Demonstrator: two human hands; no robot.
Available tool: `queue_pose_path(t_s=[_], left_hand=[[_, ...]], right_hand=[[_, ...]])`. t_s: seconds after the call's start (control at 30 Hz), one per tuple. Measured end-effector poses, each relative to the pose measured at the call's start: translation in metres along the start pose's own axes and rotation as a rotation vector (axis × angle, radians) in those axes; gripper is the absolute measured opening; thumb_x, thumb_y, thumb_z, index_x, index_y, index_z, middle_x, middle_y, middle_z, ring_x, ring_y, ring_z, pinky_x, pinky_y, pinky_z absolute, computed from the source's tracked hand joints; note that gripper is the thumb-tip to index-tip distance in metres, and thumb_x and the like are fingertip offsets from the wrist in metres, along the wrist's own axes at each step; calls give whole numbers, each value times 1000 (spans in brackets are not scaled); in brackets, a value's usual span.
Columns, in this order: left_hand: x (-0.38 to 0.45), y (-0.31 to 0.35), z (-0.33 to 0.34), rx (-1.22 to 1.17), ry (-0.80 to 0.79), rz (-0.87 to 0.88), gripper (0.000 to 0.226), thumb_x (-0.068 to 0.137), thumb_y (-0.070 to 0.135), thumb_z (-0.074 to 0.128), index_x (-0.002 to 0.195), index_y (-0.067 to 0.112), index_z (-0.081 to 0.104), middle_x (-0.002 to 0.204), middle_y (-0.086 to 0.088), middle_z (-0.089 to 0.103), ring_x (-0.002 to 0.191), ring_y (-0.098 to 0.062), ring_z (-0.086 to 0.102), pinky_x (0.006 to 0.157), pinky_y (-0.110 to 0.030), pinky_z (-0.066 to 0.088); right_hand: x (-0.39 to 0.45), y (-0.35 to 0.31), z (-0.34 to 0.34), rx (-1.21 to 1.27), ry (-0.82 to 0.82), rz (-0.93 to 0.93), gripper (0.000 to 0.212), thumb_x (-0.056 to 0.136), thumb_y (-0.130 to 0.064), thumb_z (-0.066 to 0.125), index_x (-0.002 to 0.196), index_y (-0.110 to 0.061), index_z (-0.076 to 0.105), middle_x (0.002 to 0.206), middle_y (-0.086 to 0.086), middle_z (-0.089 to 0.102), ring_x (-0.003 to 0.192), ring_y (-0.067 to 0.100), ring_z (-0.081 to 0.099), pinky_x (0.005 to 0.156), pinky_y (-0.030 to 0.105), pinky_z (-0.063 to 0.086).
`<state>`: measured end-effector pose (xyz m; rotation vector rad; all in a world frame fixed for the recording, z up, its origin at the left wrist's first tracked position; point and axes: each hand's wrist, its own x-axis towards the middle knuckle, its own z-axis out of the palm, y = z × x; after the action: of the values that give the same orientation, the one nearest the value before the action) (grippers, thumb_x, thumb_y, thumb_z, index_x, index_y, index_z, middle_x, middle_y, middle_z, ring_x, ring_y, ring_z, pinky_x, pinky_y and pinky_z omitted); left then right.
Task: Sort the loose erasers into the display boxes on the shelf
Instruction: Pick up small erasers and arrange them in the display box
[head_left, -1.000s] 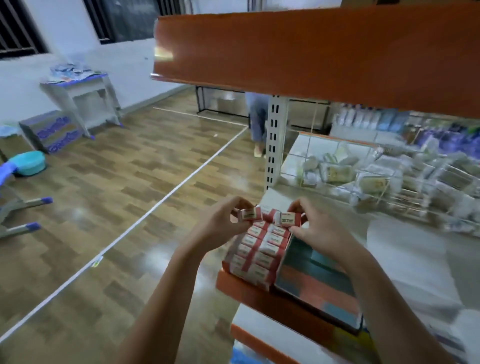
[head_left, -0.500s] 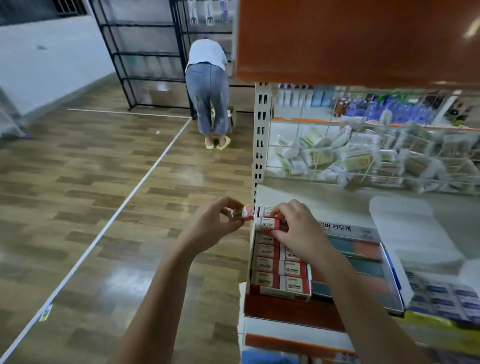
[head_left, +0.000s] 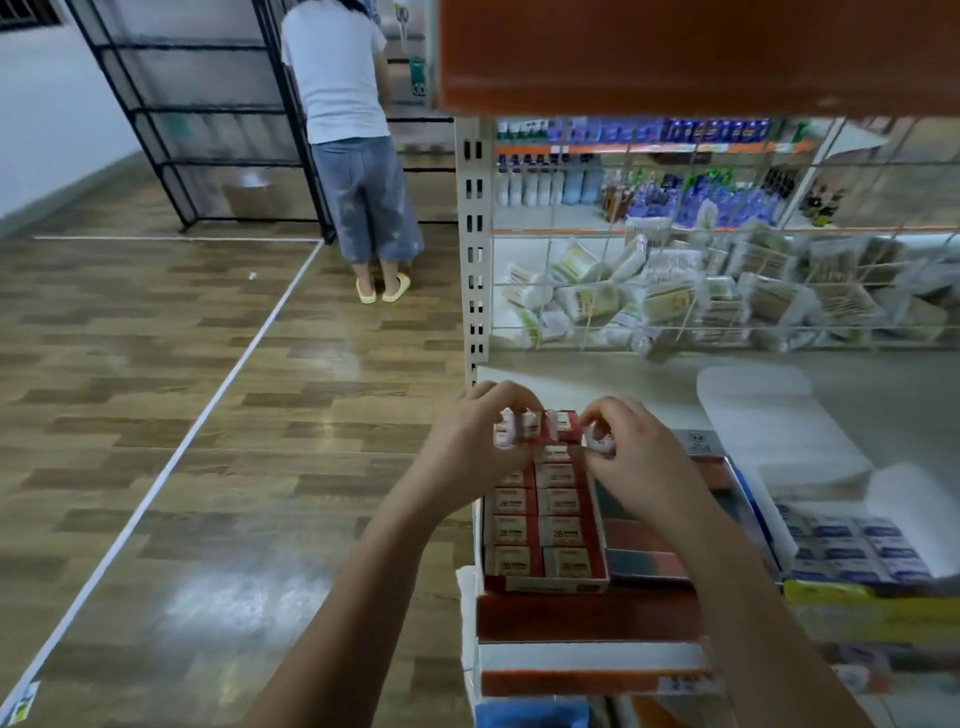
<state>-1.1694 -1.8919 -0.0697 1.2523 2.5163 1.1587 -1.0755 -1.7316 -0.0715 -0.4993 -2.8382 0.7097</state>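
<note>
There, the left hand (head_left: 467, 447) pinched a red-and-white eraser (head_left: 511, 428) over the far end of the red display box (head_left: 545, 584) on the shelf (head_left: 587, 618). Just beside it, the right hand (head_left: 644, 467) gripped another eraser (head_left: 600, 441); rows of erasers filled the box.

Erasers (head_left: 543, 530) in box (head_left: 545, 586) (on shelf (head_left: 587, 618)).

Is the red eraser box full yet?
Nearly full. The red eraser box shows two packed columns of erasers; both hands, left and right, cover its far end, so the last slots cannot be seen.
</note>
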Motion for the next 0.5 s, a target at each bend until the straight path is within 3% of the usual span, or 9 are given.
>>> queue_pose_path(t_s=[0.13, 0.33, 0.5], left_hand=[[7, 9, 20, 125, -45, 5, 23, 82, 33, 64, 103, 31, 54, 103, 13, 59, 99, -13, 47, 87, -36, 43], [6, 7, 31, 412, -62, -37, 37, 88, 39, 55, 125, 35, 52, 125, 11, 51, 117, -14, 37, 96, -32, 27], [4, 10, 35, 474, 25, -53, 29, 89, 40, 56, 117, 33, 54, 119, 10, 54, 114, -14, 39, 93, -30, 27]], right_hand=[[-14, 8, -1, -44, -67, 75, 17, 90, -38, 56, 101, -26, 50, 97, -13, 49, 88, 5, 49, 75, 20, 43], [-22, 6, 2, 15, -143, 113, 21, 89, -38, 56, 102, -23, 53, 98, -8, 57, 88, 8, 55, 77, 25, 48], [-22, 5, -1, 19, -160, 97, 24, 89, -40, 56, 106, -23, 53, 102, -8, 58, 90, 9, 56, 79, 26, 50]])
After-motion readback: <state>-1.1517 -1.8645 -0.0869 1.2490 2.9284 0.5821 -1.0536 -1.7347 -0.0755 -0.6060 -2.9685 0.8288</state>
